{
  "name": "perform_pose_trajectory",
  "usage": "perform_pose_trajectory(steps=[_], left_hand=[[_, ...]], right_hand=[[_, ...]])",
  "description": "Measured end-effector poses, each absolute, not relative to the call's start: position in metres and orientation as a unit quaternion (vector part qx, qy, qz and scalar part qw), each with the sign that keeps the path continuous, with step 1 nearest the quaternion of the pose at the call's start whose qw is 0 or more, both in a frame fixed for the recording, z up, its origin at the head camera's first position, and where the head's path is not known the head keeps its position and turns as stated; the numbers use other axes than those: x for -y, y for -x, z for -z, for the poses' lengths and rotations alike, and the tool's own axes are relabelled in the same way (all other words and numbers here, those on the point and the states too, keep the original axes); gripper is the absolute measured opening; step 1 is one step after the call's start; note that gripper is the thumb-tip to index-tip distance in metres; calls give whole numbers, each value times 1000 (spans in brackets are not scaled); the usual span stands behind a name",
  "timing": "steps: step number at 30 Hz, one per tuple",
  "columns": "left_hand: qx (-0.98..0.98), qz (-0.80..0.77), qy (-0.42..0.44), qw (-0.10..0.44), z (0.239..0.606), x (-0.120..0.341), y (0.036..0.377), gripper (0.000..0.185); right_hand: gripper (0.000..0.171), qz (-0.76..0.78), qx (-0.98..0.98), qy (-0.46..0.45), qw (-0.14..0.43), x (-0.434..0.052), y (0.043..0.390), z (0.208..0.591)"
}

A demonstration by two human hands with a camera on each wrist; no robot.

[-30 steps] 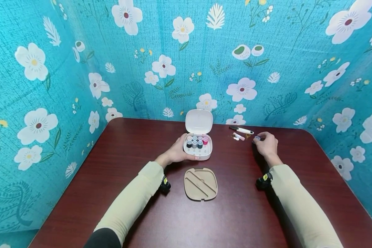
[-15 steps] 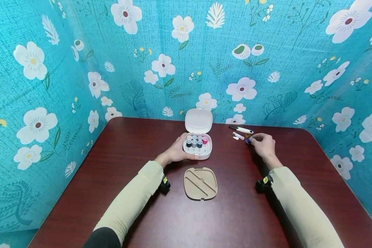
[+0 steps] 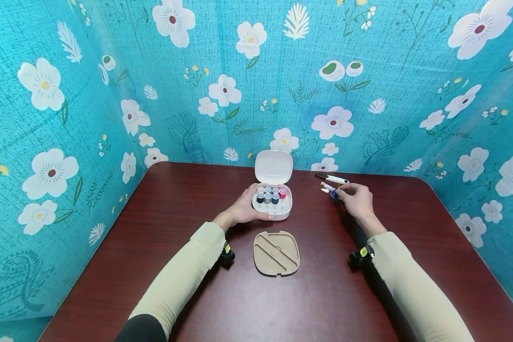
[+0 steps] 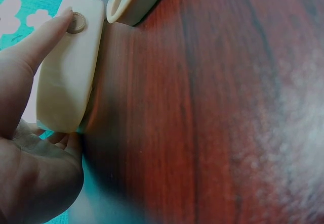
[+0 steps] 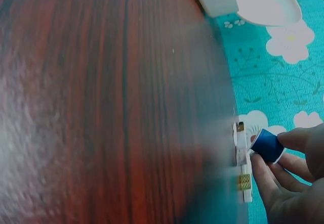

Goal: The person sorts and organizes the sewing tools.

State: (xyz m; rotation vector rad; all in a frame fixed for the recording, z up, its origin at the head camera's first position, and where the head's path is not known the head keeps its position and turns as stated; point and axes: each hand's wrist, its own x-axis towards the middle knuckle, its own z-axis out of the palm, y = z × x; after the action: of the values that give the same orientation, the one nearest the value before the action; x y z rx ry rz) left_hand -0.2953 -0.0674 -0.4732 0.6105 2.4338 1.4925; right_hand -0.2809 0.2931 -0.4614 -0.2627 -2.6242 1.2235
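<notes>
My left hand (image 3: 242, 209) grips the left side of an open white sewing box (image 3: 283, 216). In the left wrist view its thumb lies on the front wall by a round beige button (image 4: 77, 24). Thread spools (image 3: 268, 198) in black, grey, pink and pale colours stand upright in the box's back rows, with bare pegs in front. My right hand (image 3: 360, 203) pinches a blue thread spool (image 5: 268, 146) between thumb and fingers, to the right of the box. The right wrist view shows this spool tilted.
A beige tray insert (image 3: 277, 269) with slanted grooves lies in front of the box. Right of the box are a white-handled tool with a black end (image 3: 338, 179), a small pink item (image 3: 327, 186) and a gold thimble (image 5: 245, 182). Floral cloth (image 3: 213, 133) hangs behind the table.
My right hand has moved left with the blue spool, toward the small items near the pink one. The left hand and the box have stayed in place.
</notes>
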Motion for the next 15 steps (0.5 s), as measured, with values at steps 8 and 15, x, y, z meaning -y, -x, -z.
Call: perform_pose_trajectory(steps=[8,15], left_hand=[[-830,-508,-203,111,473,67,294,106],[-830,-507,-204,110,472,67,293,105]], right_hand=[[24,-426,894,78,116,-286,278,459],[23,-435,892,64,109,-278,276,458]])
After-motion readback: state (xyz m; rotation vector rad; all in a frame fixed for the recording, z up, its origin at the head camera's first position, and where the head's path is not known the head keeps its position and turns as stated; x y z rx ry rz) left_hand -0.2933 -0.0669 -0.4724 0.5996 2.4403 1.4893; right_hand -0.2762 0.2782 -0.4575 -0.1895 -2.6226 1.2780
